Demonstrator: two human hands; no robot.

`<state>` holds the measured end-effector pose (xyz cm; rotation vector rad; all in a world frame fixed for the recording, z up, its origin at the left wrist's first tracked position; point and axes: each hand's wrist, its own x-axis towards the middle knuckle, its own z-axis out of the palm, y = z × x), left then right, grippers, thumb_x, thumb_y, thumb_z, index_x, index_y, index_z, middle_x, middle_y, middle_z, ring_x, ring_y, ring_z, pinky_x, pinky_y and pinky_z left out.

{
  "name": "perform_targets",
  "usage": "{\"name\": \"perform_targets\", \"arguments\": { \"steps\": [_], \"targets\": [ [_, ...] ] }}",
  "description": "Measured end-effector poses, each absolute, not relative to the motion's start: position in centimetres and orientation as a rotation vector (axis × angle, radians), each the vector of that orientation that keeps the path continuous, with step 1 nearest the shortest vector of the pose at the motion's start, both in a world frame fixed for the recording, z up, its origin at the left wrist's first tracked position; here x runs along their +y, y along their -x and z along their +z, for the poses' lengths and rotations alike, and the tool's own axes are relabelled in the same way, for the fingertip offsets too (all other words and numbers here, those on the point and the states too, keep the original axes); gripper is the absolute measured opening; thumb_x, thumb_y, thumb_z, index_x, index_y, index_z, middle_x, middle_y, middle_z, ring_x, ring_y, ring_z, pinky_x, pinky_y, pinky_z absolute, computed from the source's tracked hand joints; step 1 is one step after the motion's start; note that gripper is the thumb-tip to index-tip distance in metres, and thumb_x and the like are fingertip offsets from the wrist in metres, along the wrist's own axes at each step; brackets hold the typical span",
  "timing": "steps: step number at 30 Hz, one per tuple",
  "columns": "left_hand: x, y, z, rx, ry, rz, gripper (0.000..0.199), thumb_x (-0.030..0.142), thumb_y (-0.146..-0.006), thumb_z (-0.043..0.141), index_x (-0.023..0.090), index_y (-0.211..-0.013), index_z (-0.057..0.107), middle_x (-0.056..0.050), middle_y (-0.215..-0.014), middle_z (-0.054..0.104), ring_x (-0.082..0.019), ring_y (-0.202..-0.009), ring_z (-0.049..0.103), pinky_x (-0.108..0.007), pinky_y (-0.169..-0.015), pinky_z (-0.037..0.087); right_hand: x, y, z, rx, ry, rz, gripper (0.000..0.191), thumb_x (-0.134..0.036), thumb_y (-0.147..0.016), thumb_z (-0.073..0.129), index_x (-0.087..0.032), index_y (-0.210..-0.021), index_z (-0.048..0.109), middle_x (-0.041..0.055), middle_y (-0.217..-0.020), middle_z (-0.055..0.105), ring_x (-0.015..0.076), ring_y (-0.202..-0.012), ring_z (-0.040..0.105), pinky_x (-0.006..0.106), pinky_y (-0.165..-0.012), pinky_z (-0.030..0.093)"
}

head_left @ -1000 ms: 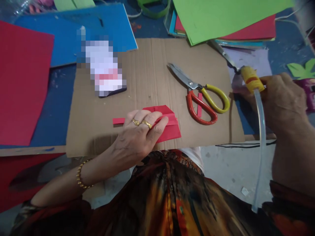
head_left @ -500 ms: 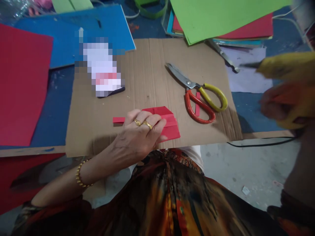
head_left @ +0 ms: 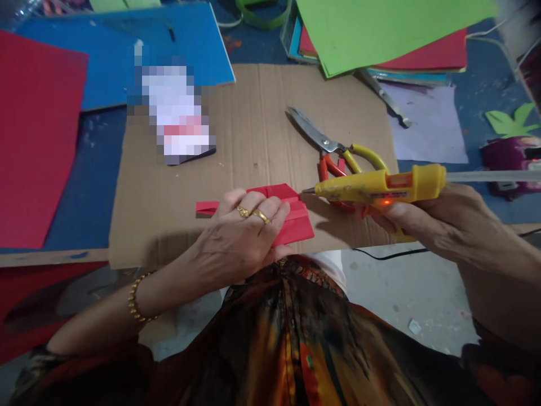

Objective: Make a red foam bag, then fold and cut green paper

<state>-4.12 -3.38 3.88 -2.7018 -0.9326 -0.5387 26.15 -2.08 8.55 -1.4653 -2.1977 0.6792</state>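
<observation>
My left hand (head_left: 249,231) is closed on a folded piece of red paper (head_left: 296,220) near the front of the cardboard sheet (head_left: 249,129). A narrow red strip sticks out to the left of its fingers. In my right hand (head_left: 426,217) is a yellow hot glue gun (head_left: 363,186) with an orange light glowing and a clear glue stick out the back. The nozzle points left, at the upper right edge of the red paper; whether it touches I cannot tell. Scissors (head_left: 313,129) with red and yellow handles lie behind the glue gun, which partly covers them.
A blurred-out phone-like object (head_left: 181,118) lies on the cardboard's left. Blue board (head_left: 127,51) and red sheet (head_left: 38,141) are at left. Green paper (head_left: 380,34) tops a stack at the back right, near a metal tool (head_left: 391,104) and a purple object (head_left: 507,158).
My right hand has brought the glue gun from the far right leftwards, so its nozzle is now at the red paper. My left hand stays nearly in place.
</observation>
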Motion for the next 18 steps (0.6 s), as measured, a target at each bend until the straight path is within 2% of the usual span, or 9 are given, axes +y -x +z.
{"name": "perform_targets", "arguments": {
  "steps": [4, 10, 13, 18],
  "targets": [
    [-3.49, 4.21, 4.03, -0.929, 2.714, -0.5, 0.054, 0.042, -0.118, 0.035, 0.007, -0.123, 0.076, -0.012, -0.106, 0.081, -0.025, -0.094, 0.071, -0.039, -0.091, 0.055, -1.82, -26.43, 8.26, -2.302, 1.468, 0.756, 0.082, -0.092, -0.1, 0.034, -0.028, -0.087, 0.082, 0.0031, -0.072, 0.067, 0.021, -0.072, 0.074, 0.035, -0.067, 0.063],
    [-3.34, 4.22, 3.99, -0.972, 2.798, -0.361, 0.044, 0.044, -0.113, 0.046, 0.015, -0.124, 0.077, -0.011, -0.111, 0.079, -0.027, -0.099, 0.069, -0.039, -0.094, 0.053, -1.82, -26.33, 8.34, -2.304, 1.466, 0.811, 0.081, -0.093, -0.099, 0.036, -0.029, -0.091, 0.083, 0.003, -0.081, 0.074, 0.0234, -0.082, 0.079, 0.036, -0.074, 0.066],
    [-3.34, 4.35, 3.84, -0.956, 2.8, -0.365, 0.043, 0.044, -0.113, 0.048, 0.015, -0.126, 0.077, -0.011, -0.114, 0.078, -0.027, -0.101, 0.069, -0.04, -0.096, 0.053, -1.88, -26.36, 8.14, -2.307, 1.454, 0.765, 0.077, -0.09, -0.101, 0.038, -0.029, -0.092, 0.083, 0.0031, -0.08, 0.073, 0.0234, -0.082, 0.079, 0.036, -0.073, 0.065],
    [-3.51, 4.63, 3.57, -0.91, 2.789, -0.385, 0.044, 0.044, -0.114, 0.047, 0.014, -0.128, 0.076, -0.011, -0.116, 0.077, -0.025, -0.104, 0.068, -0.039, -0.102, 0.051, -1.84, -26.31, 7.94, -2.315, 1.369, 0.698, 0.068, -0.083, -0.104, 0.046, -0.029, -0.076, 0.076, 0.0009, -0.066, 0.069, 0.0193, -0.063, 0.071, 0.033, -0.059, 0.06]
  ]
}}
